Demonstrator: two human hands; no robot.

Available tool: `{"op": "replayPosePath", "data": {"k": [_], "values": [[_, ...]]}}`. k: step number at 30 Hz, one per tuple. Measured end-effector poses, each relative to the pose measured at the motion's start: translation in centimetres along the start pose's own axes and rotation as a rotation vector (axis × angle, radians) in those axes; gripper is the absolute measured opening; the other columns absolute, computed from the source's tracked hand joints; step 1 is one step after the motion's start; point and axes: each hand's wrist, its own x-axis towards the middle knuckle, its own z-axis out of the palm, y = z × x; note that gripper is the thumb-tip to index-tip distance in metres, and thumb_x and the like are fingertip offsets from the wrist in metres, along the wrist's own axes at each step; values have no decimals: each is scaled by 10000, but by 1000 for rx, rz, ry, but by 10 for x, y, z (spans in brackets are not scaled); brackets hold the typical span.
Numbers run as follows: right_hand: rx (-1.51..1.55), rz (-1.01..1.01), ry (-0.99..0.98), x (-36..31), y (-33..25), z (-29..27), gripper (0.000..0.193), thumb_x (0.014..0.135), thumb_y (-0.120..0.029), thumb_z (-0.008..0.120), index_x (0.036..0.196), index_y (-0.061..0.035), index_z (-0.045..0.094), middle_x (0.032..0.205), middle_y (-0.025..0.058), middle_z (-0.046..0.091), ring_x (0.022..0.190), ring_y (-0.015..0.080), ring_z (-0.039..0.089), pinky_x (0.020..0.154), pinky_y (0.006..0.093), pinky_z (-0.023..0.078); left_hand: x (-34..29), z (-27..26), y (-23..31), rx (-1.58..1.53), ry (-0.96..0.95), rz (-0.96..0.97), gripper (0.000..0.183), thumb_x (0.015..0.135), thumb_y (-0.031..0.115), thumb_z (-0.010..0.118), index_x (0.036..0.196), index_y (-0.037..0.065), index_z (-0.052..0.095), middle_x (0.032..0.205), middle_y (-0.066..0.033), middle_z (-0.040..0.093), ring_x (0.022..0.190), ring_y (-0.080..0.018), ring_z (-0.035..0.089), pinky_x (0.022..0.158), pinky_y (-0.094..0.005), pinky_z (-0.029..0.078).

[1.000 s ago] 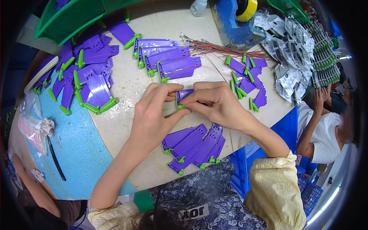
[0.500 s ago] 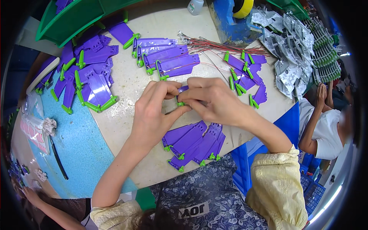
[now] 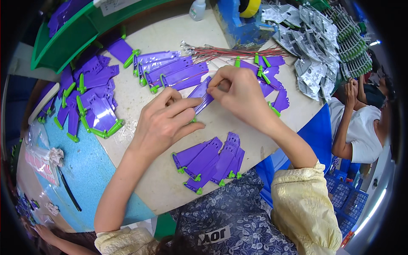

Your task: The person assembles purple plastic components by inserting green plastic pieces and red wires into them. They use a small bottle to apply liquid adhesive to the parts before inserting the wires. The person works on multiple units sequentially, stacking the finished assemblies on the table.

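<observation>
A flat purple plastic panel (image 3: 205, 100) lies slantwise between my hands, above the middle of the table. My left hand (image 3: 167, 119) grips its lower left side, and a bit of green shows by the fingers there. At its upper right edge my right hand (image 3: 241, 93) pinches with thumb and fingertips; whether a thin wire is in that pinch cannot be made out. Just beyond, several purple panels with green ends (image 3: 170, 70) lie in a row. Closer to me a fanned pile of similar panels (image 3: 208, 163) rests on the table.
Red wires (image 3: 216, 52) lie behind the hands. Loose green pieces (image 3: 264, 76) sit on purple panels at right, near stacked grey parts (image 3: 312, 76). More purple-and-green pieces (image 3: 100, 110) lie left, below a green bin (image 3: 55, 46). A blue tape dispenser (image 3: 244, 29) stands at the back.
My hands have moved apart a little, and the panel between them now shows its long face. The whole view has shifted slightly; the piles look the same.
</observation>
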Motion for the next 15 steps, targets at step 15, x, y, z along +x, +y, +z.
{"op": "replayPosePath", "data": {"k": [15], "values": [[654,538,213,41,49,-97,194,821,-172,733,745,3,696,667,-5,559,550,65,398,541,246,352,6,3,4,-33,8,-47,382,674,241,875,670,23,561,1116,-44,740,850,-249,574,675,-338,519]]}}
